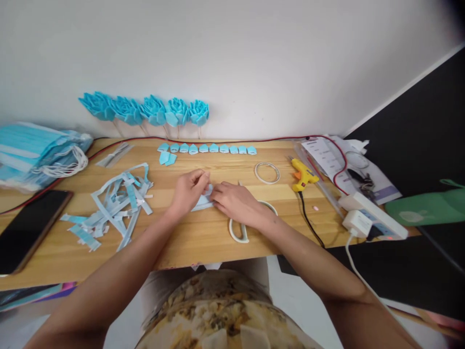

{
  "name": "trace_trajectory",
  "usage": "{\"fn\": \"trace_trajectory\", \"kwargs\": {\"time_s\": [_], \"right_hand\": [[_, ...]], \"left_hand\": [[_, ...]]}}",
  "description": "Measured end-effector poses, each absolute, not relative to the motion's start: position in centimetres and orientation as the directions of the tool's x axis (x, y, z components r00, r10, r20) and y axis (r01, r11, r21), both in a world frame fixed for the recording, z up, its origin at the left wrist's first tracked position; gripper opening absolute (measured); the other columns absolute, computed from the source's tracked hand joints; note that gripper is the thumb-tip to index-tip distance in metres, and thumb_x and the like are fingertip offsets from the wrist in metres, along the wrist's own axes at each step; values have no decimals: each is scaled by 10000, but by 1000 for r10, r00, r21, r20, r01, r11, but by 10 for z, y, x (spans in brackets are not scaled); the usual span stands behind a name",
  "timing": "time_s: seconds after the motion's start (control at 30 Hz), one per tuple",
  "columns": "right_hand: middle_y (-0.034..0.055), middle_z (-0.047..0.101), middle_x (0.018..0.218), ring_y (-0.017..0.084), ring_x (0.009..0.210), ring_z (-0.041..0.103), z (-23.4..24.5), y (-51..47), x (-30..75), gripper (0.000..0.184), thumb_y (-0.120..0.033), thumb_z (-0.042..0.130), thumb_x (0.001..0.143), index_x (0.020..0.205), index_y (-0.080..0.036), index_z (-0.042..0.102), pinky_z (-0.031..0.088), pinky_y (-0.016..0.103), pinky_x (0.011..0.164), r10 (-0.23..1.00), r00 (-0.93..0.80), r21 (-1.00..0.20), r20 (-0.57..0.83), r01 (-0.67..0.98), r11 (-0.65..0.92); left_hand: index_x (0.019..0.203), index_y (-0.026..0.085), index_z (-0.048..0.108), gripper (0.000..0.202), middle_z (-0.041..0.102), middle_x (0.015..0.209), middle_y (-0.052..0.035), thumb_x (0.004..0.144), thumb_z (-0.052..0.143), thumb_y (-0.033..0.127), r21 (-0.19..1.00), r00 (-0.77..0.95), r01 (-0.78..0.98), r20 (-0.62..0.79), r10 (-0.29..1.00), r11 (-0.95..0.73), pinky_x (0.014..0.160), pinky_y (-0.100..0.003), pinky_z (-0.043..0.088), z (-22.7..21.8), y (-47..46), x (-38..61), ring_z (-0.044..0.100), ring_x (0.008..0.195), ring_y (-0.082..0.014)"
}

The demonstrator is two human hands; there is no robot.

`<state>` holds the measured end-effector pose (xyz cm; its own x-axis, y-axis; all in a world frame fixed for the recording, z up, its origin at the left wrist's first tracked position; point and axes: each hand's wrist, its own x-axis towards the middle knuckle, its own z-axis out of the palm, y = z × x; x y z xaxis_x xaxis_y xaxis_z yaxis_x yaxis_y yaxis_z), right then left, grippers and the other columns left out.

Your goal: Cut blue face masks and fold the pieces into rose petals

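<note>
Left fingers (pixel 199 177) and right fingers (pixel 219 194) on pale blue sheet (pixel 202 203), scissors (pixel 244 233) nearby, blue flowers (pixel 153 110) along wall (pixel 261 63)

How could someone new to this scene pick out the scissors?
On the wooden table, find the person's right hand, to the left of the yellow glue gun. The scissors are partly hidden by that hand and wrist, with a pale handle loop showing on either side. Those two loops set them apart from the single pale ring lying farther back.
</note>
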<state>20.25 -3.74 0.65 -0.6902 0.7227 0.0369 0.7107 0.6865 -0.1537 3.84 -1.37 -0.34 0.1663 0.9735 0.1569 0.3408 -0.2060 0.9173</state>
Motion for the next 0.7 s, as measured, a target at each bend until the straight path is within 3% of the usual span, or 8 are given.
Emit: {"fn": "trace_trajectory", "kwargs": {"time_s": [0.1, 0.2, 0.3, 0.37, 0.43, 0.57, 0.7], "right_hand": [[76, 671, 956, 198, 915, 597, 8, -40, 208, 146, -176, 530, 915, 869, -163, 669, 435, 302, 754, 710, -703, -188, 39, 693, 696], [67, 689, 1011, 207, 970, 604, 13, -50, 228, 150, -258, 552, 922, 963, -186, 676, 445, 324, 832, 741, -662, -265, 117, 698, 665], [60, 686, 1097, 205, 1027, 600, 14, -70, 259, 232, -279, 485, 958, 1119, -212, 638, 445, 344, 893, 860, -440, -355, 259, 785, 508], [62, 695, 1047, 215, 992, 611, 8, -87, 276, 215, -282, 480, 956, 1067, -207, 649, 453, 369, 890, 915, -238, -385, 325, 851, 357], [81, 684, 1075, 238, 1023, 599, -2, -105, 283, 235, -320, 525, 931, 1094, -195, 638, 460, 395, 901, 941, -129, -386, 313, 888, 250], [120, 570, 1298, 280, 1218, 490, -18, -133, 270, 488, -385, 616, 858, 1293, -182, 532, 398, 449, 1036, 955, -166, -350, 247, 904, 247], [117, 498, 1392, 312, 1308, 407, -21, -139, 252, 554, -336, 649, 796, 1314, -195, 513, 332, 493, 1089, 962, -138, -301, 237, 931, 208]], "left_hand": [[607, 172, 553, 346, 585, 572, 9, 891, 451, 341, 868, 270, 442, 110, 957, -224, 556, -234, 390, -10, -11, 38, 535, 556, -123], [664, 172, 590, 302, 635, 634, 1, 879, 448, 329, 841, 327, 487, 73, 942, -235, 578, -239, 391, -14, -10, 37, 565, 605, -138], [718, 176, 618, 279, 674, 700, -7, 874, 447, 331, 825, 353, 513, 50, 934, -238, 594, -242, 389, -15, -9, 37, 583, 642, -146], [728, 183, 629, 283, 674, 707, -4, 873, 447, 344, 798, 365, 545, 49, 930, -256, 595, -244, 378, -15, -10, 37, 581, 654, -151], [723, 189, 634, 296, 658, 684, 4, 875, 446, 362, 760, 375, 586, 53, 925, -281, 592, -248, 363, -16, -11, 38, 568, 645, -151], [709, 193, 627, 317, 648, 674, 13, 880, 443, 386, 699, 390, 643, 53, 919, -314, 592, -252, 343, -15, -14, 40, 561, 636, -147], [714, 192, 627, 320, 640, 662, 10, 874, 440, 396, 676, 393, 670, 26, 919, -305, 591, -252, 342, -12, -16, 41, 564, 635, -150]]}}
